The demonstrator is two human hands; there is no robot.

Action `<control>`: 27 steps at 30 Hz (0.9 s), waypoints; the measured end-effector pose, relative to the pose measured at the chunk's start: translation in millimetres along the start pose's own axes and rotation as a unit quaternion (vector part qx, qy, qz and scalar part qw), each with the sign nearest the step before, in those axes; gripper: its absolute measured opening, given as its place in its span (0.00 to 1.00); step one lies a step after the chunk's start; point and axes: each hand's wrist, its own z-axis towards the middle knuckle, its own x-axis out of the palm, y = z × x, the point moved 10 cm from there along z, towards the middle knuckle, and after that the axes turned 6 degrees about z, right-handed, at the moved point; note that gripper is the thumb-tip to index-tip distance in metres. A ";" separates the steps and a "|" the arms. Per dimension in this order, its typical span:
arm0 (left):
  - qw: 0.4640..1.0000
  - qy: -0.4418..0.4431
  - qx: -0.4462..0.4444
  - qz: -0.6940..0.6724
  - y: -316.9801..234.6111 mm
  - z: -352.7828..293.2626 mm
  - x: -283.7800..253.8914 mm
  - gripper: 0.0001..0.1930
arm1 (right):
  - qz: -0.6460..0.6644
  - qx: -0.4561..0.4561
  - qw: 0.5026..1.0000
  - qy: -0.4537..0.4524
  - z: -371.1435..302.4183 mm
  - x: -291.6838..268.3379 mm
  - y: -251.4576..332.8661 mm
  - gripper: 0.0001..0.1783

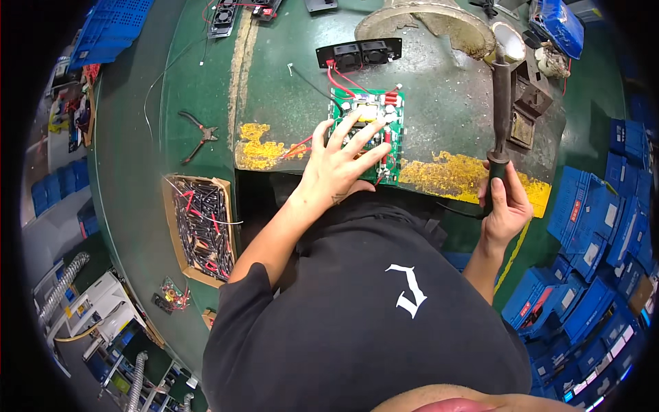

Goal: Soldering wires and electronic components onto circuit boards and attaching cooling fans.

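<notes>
My left hand (336,159) lies over a green circuit board (392,163) at the bench's near edge, its fingers spread across the components and its thumb by the near edge. My right hand (506,211) is wrapped round the dark handle of a large soldering iron (503,103), held upright to the right of the board. The iron's far end is beside a white round pot (509,44); whether they touch I cannot tell. Red and black wires run from the board, some toward a black panel with two fans (360,54) just beyond it.
Pliers (200,137) and a cardboard box of dark wired parts (200,226) are at the left. A dirty, curved funnel-like piece (425,20) and a rusty metal stand (528,99) occupy the far right. Blue bins (583,206) stack up beyond the bench's right side.
</notes>
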 end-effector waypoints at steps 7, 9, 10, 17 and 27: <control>0.999 -0.044 -0.020 0.002 14.7 2.6 -7.5 0.39 | -0.031 -0.002 0.999 0.024 -5.6 29.0 -0.9 0.25; 0.997 -0.066 -0.030 -0.004 21.1 5.9 -9.4 0.39 | -0.052 -0.006 0.998 0.023 -6.4 33.9 2.9 0.25; 0.997 -0.077 -0.032 -0.006 24.0 7.2 -10.7 0.39 | -0.049 -0.008 0.998 0.028 -7.5 37.3 4.7 0.24; 0.995 -0.081 0.007 -0.065 39.3 11.6 -13.0 0.40 | -0.089 -0.012 0.996 0.024 -13.5 55.5 1.5 0.24; 0.930 -0.234 -0.166 -0.229 119.0 -82.8 -99.3 0.16 | -0.121 -0.036 0.983 0.134 15.5 120.6 1.8 0.23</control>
